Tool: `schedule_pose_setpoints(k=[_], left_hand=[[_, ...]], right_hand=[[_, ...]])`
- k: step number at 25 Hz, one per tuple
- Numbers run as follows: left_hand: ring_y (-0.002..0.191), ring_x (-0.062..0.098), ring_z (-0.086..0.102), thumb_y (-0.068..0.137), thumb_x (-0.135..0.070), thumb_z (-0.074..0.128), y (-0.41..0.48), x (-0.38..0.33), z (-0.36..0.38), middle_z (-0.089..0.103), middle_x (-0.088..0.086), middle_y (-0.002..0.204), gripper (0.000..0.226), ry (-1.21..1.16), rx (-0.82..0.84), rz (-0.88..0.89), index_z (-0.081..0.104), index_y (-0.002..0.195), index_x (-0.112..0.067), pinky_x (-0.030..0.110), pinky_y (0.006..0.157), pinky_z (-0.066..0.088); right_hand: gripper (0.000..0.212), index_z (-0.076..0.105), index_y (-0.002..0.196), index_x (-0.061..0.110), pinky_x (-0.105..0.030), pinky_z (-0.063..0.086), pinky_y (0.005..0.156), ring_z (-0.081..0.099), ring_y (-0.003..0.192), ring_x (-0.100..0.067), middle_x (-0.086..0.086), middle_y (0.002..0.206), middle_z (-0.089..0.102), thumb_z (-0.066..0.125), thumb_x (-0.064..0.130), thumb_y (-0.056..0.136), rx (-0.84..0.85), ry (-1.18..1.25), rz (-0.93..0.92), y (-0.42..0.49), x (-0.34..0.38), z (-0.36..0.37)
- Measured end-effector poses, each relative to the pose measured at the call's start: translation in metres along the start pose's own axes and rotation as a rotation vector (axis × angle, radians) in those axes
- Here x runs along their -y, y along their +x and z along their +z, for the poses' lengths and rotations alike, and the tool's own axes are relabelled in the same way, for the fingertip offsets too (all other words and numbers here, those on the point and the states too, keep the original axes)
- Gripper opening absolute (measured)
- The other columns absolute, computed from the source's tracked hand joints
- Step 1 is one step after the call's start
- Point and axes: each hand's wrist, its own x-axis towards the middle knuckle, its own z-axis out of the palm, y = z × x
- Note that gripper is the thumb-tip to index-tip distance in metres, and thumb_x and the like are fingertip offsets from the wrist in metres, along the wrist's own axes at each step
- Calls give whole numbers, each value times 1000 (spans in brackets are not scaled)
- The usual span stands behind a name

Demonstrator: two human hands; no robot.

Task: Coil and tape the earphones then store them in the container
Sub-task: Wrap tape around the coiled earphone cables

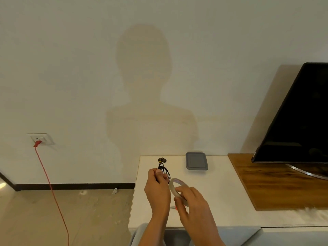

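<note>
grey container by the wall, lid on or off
On. The grey rectangular plastic container on the white table shows a flat lid covering its whole top; its contents cannot be seen.

- The left hand (157, 190) is showing bare, its forearm running uncovered to the bottom edge of the view.
- The right hand (192, 201) is showing bare too, its forearm likewise running uncovered.
- Pale grey fabric (142, 235) is showing beneath both forearms; whether it is clothing cannot be told.
</note>
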Motion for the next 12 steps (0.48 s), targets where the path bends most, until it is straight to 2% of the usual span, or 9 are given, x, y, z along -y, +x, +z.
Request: schedule_pose_setpoints(k=[3,5,7,10,12], left_hand=[[72,10,64,100,-21,43,9,15,12,67,-2,76,21,-2,-43,10,58,86,-14,14,60,44],[71,12,64,99,-21,45,19,28,22,67,-5,77,18,8,-87,44,57,87,-17,14,58,43],[72,15,63,99,-19,47,31,46,30,66,-7,78,15,26,-120,77,57,88,-19,19,60,46],[78,15,64,97,-18,50,53,85,40,68,-4,82,12,139,-123,143,61,94,-16,34,71,55],[83,17,64,95,-17,53,65,117,47,69,-2,87,11,260,-113,179,64,96,-14,40,82,53]], right_hand=[[15,69,96,13,-27,54,68,66,74,-19,-2,87,70,73,14,82,51,-10,118,7,-3,22],[14,65,101,17,-21,50,70,63,78,-15,1,92,68,66,20,87,78,-25,167,15,-12,40],[19,57,112,21,-15,45,79,60,91,-9,6,106,64,53,30,95,146,-35,242,23,-25,56],[27,55,120,22,-15,44,88,58,102,-9,6,118,62,46,34,98,196,-40,323,33,-57,86],[30,54,124,22,-16,45,93,58,107,-9,5,124,60,46,36,98,241,-78,377,40,-78,106]])
